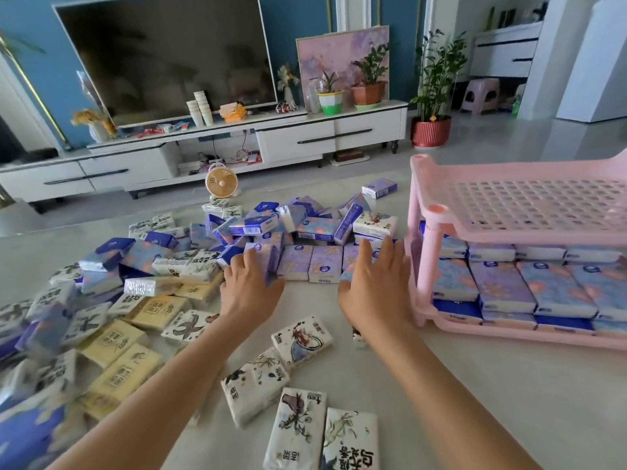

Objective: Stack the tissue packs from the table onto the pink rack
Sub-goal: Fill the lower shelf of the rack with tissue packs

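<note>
As fingers lie near-straight — left hand, right hand touch purple packs.

We find the rack at the right of the table. Stacked packs lie on its lower shelf, beneath the upper shelf. A loose heap of packs covers the table's left and middle. Our left hand and right hand flank a row of packs just left of the rack.

Light: we saw soft, bright daylight, strongest on the floor at right.
Glare: we noticed dim reflections in the television.
Blur: we found the left tissue packs smeared.
Edges: we saw lines bowing.
</note>
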Available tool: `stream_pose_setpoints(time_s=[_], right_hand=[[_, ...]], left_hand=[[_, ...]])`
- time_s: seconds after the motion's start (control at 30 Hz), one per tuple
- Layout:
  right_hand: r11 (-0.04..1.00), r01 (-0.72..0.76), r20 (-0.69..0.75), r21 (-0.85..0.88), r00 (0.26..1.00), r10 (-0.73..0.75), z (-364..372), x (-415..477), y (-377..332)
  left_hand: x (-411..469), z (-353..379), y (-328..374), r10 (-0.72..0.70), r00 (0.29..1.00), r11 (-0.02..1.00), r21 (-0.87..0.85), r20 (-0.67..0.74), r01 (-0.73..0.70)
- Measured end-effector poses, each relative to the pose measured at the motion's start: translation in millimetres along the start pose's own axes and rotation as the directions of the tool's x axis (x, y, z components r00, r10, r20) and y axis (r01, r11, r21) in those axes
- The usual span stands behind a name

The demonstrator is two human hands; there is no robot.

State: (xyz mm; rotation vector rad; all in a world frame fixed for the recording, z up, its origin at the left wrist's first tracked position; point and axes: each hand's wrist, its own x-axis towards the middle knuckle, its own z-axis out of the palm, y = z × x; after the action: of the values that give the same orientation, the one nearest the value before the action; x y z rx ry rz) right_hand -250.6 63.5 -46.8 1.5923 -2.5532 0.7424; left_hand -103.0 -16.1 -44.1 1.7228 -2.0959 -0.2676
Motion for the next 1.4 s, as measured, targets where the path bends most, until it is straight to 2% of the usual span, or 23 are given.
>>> stream_pose_setpoints(time_s=[0.1, 0.2, 0.33, 0.43, 0.5, 0.6, 0.7, 0.9, 1.03, 1.13, 1.27, 1.4], right_hand=[[0.998, -0.038, 0.067, -0.055, 0.997, 0.042, 6, 8, 0], [0.998, -0.029, 0.062, -0.064, 0.998, 0.033, 8, 11, 2], [0.992, 0.043, -0.022, 0.12, 0.999, -0.041, 1, 10, 0], [0.912, 0.143, -0.057, 0.384, 0.99, -0.131, -7, 0, -7], [0.853, 0.196, -0.043, 0.484, 0.979, -0.2, -17, -13, -10], [0.8, 0.294, -0.088, 0.523, 0.952, -0.292, -30, -41, -4], [0.841, 0.344, -0.122, 0.417, 0.938, -0.323, -46, -73, 14], [0.908, 0.286, -0.295, 0.308, 0.935, -0.195, -94, -109, 81], [0.917, 0.147, -0.333, 0.372, 0.943, -0.016, -115, -95, 140], [0.931, 0.039, -0.399, 0.362, 0.91, 0.116, -124, -85, 170], [0.914, -0.069, -0.453, 0.399, 0.852, 0.262, -127, -74, 192], [0.923, -0.034, -0.457, 0.383, 0.861, 0.221, -125, -69, 190]], left_hand=[[3, 11, -6, -0.066, 0.994, 0.997, -0.046, -0.093, 0.062], [2, 19, -11, -0.133, 0.982, 0.983, -0.146, -0.137, 0.112], [-1, 16, -11, -0.125, 0.979, 0.972, -0.218, -0.162, 0.088], [-11, 0, -4, -0.096, 0.969, 0.959, -0.282, -0.229, 0.029], [-28, -13, 2, -0.063, 0.959, 0.941, -0.335, -0.276, -0.035], [-65, -31, 12, 0.02, 0.939, 0.916, -0.37, -0.344, -0.154], [-113, -39, 19, 0.079, 0.924, 0.892, -0.387, -0.373, -0.232], [-193, -16, 63, 0.252, 0.866, 0.783, -0.435, -0.431, -0.444], [-209, 2, 116, 0.326, 0.855, 0.729, -0.468, -0.404, -0.5], [-205, 19, 158, 0.363, 0.851, 0.746, -0.429, -0.379, -0.51], [-181, 40, 197, 0.358, 0.857, 0.828, -0.297, -0.372, -0.475], [-160, 50, 214, 0.279, 0.868, 0.884, -0.244, -0.41, -0.399]])
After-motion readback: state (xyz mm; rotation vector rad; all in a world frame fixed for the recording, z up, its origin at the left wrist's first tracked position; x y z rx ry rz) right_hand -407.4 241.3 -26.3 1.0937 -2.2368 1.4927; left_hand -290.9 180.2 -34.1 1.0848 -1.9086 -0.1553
